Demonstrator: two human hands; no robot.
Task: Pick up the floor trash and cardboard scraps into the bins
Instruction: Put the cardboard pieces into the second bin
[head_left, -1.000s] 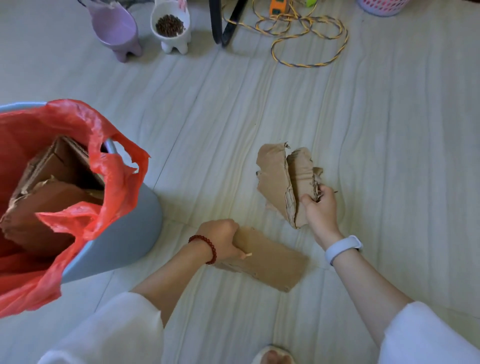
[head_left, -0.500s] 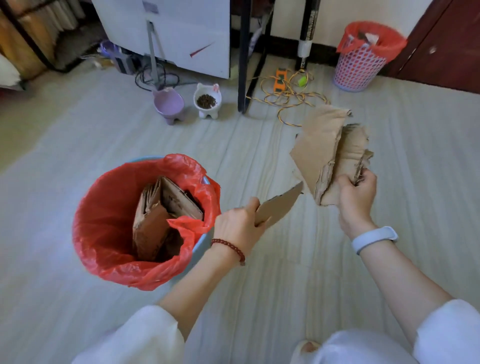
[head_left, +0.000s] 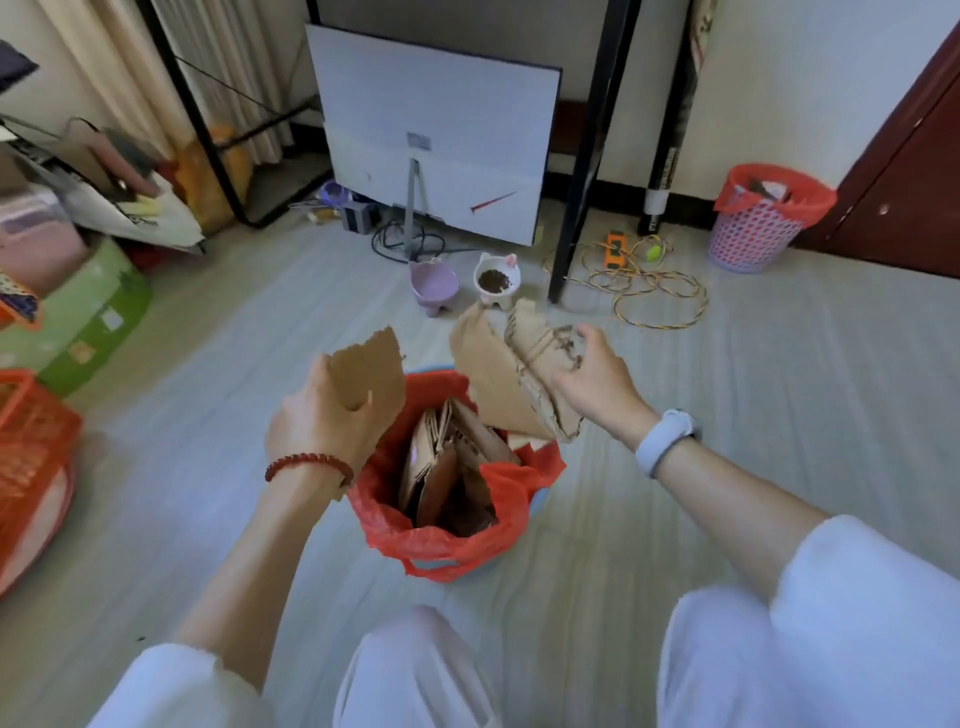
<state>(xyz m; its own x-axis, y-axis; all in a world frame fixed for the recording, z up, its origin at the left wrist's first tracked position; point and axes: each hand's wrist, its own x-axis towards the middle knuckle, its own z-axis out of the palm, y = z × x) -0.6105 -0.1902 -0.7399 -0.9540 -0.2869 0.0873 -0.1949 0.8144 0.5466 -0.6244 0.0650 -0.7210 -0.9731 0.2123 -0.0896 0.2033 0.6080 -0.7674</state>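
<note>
Both grips' cardboard scraps now over bin

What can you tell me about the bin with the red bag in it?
The round pale blue bin lined with a red plastic bag stands upright on the light wooden floor, in front of the person's knees. The bag's crinkled rim folds over the edge and one handle loop hangs down the near side. Brown torn cardboard scraps stand packed inside. The left hand and right hand hold more cardboard above it; whether that cardboard touches the bin is unclear.
</note>
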